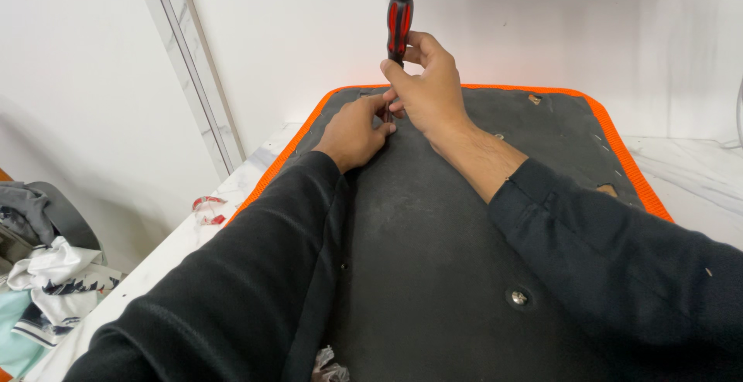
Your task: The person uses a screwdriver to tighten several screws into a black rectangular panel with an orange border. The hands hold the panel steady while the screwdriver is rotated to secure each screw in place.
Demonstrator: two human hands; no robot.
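My right hand point(429, 92) is wrapped around the lower part of the red and black screwdriver point(400, 14), fingers clenched on the handle, which stands nearly upright with its cap pointing at the white wall. My left hand point(354, 130) rests on the dark panel point(433, 227) just beside the tip, its fingers curled in close where the shaft meets the surface; whether they pinch the shaft or only steady it I cannot tell, since the tip is hidden behind both hands. The panel lies flat on the marble counter point(681, 173), with an orange trim point(298, 138) along its edge, and the tool is working near the far edge of it. To do this well, I judge I should keep the shaft straight above the fastener, press down through my right palm before turning, and let the left fingers guide the tip so it does not skid across the fabric. A metal stud point(518, 298) sits nearer to me, apart from my hands. Some clothes point(46, 281) lie heaped off to the left, below the counter
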